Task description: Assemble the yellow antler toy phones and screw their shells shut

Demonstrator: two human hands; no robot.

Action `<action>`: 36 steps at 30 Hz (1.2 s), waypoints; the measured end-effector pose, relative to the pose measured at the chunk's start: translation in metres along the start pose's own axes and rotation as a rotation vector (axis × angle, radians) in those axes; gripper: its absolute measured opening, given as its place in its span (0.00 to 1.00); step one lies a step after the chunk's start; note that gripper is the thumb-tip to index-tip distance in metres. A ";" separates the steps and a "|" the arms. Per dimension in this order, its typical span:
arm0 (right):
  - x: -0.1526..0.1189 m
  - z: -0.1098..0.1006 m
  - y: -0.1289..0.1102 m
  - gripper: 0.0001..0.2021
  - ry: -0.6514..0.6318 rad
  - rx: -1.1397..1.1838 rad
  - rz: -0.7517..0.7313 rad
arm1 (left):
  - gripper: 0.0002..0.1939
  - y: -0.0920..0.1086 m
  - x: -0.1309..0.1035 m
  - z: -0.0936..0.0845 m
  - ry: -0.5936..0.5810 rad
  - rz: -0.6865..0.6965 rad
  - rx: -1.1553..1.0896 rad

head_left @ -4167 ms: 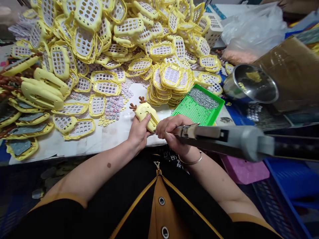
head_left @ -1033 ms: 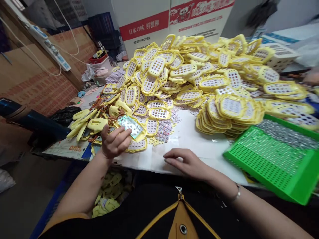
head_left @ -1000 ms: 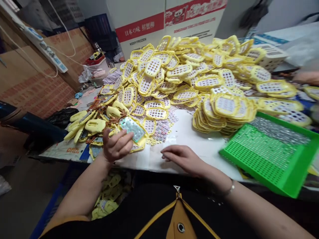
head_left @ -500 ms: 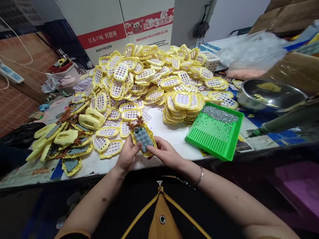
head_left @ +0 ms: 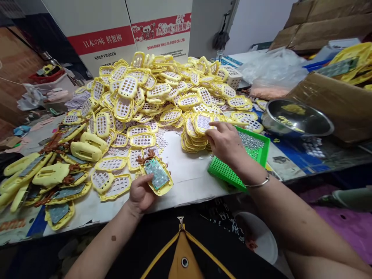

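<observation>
My left hand (head_left: pixel 142 193) holds a yellow toy-phone half shell (head_left: pixel 165 189) near the table's front edge, thumb on top. A green-edged circuit board with a translucent keypad (head_left: pixel 157 173) lies in the shell, and brown antlers (head_left: pixel 146 156) stick out at its far end. My right hand (head_left: pixel 228 145) is over a stack of yellow perforated covers (head_left: pixel 192 135), its thumb and fingers closed at the right edge of the top cover (head_left: pixel 202 122). Beside that hand sits a green perforated tray (head_left: pixel 223 172) with many small silvery pieces (head_left: pixel 252 140), partly hidden by my forearm.
A large heap of yellow covers (head_left: pixel 159 91) fills the back of the table. Shells with antlers (head_left: pixel 69 192) are piled at the left. A steel bowl (head_left: pixel 299 120) and an open carton (head_left: pixel 328 104) stand at the right. Below the table edge is a white bucket (head_left: pixel 267 236).
My right hand has let go of the shell and moved right to the cover stack. My left hand keeps the shell, now held alone. The view has shifted to the right.
</observation>
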State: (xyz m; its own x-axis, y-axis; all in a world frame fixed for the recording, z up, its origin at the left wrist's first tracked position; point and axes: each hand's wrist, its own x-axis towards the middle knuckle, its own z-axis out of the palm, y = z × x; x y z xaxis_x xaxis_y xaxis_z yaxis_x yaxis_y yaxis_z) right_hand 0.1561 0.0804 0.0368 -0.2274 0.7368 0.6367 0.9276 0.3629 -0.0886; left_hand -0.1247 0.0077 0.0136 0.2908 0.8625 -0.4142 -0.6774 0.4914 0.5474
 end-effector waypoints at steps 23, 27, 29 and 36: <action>-0.089 0.024 -0.107 0.42 -0.552 1.988 0.441 | 0.25 0.005 -0.036 0.001 -0.272 -0.151 0.143; -0.091 0.026 -0.120 0.37 -0.809 2.192 0.488 | 0.23 0.004 -0.043 -0.001 -0.335 -0.284 0.172; -0.090 0.022 -0.127 0.34 -0.741 2.228 0.570 | 0.22 0.004 -0.044 -0.002 -0.314 -0.291 0.171; -0.084 0.019 -0.135 0.38 -0.574 2.229 0.777 | 0.15 0.004 -0.038 -0.003 -0.233 -0.272 0.214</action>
State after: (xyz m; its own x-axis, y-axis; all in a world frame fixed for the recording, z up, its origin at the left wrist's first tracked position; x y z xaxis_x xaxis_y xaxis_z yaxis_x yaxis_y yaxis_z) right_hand 0.0441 -0.0201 -0.0190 -0.5220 0.8521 -0.0378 -0.6155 -0.4070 -0.6749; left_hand -0.1405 -0.0238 0.0300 0.6011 0.6903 -0.4027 -0.4063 0.6978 0.5899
